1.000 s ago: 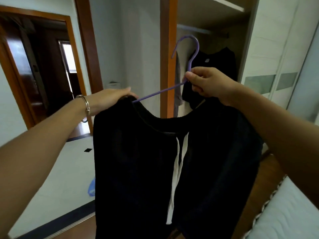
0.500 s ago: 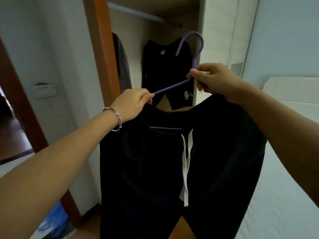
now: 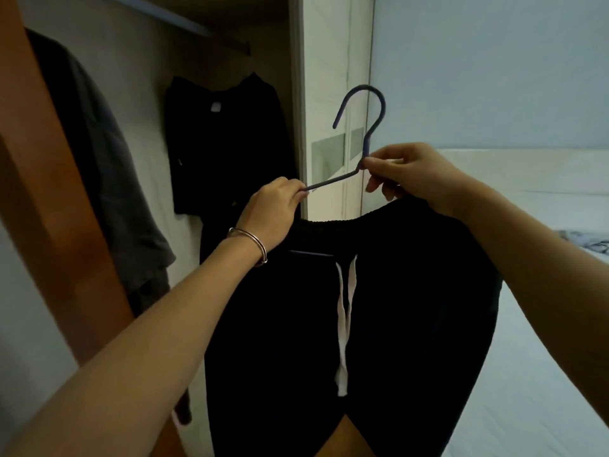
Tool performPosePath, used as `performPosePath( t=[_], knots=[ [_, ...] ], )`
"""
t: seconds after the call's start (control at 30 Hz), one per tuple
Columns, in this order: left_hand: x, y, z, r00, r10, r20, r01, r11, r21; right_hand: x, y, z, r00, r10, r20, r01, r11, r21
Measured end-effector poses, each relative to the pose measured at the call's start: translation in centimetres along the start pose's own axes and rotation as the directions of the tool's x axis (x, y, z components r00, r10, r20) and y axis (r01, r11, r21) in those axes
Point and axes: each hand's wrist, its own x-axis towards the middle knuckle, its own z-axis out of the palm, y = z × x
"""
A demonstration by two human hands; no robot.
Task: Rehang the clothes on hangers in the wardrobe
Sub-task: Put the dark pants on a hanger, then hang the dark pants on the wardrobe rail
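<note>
A pair of black shorts [image 3: 395,324] with a white drawstring [image 3: 344,311] hangs from a purple hanger [image 3: 370,127] that I hold up in front of the open wardrobe. My left hand [image 3: 275,212] pinches the hanger's left arm where it meets the waistband. My right hand [image 3: 405,173] grips the hanger at the base of its hook, which points up and left. The hanger's lower bar [image 3: 309,253] shows just below the waistband. The wardrobe rail [image 3: 171,18] runs across the top left, above and left of the hook.
A black garment [image 3: 224,143] hangs at the back of the wardrobe and a grey one [image 3: 108,159] hangs at its left. An orange-brown wooden frame [image 3: 43,192] stands at the left. A white wardrobe door [image 3: 329,77] is behind the hook. A bed [image 3: 543,291] lies to the right.
The view has swung right and nearer to the wardrobe. Both hands with the hanger and shorts now sit lower in the frame, and my left hand has slid closer to the right one.
</note>
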Motion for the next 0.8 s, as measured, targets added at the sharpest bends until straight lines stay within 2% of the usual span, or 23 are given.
performPosePath(
  t=[0.1,0.23,0.37,0.53,0.63,0.8],
  knots=[
    [3.7,-1.0,0.0,0.989,0.099,-0.112,-0.102,0.995,-0.02,2.0,-0.4,-1.9,0.999,-0.021,-0.046,0.019,0.999,-0.042],
    [8.5,-3.6,-0.9,0.969,0.138,-0.206,-0.142,0.99,-0.003,4.5,0.9,-4.3,0.986,-0.058,-0.155,0.029,0.982,-0.185],
    [12.9,-7.3,-1.6,0.967,0.068,-0.246,-0.049,0.996,0.08,7.3,3.6,-4.3,0.99,-0.013,-0.139,-0.024,0.964,-0.263],
    [16.9,-11.6,-1.3,0.966,0.012,-0.257,0.033,0.985,0.167,13.6,3.7,-3.0,0.984,-0.174,-0.035,0.144,0.899,-0.413],
    [19.7,-14.3,-1.2,0.96,-0.063,-0.274,0.126,0.967,0.22,18.2,2.8,-2.6,0.972,-0.219,0.082,0.234,0.921,-0.311],
    [24.7,-18.1,-0.4,0.938,-0.137,-0.318,0.269,0.869,0.416,26.9,2.2,-2.8,0.924,-0.19,0.332,0.205,0.979,-0.009]
  ],
)
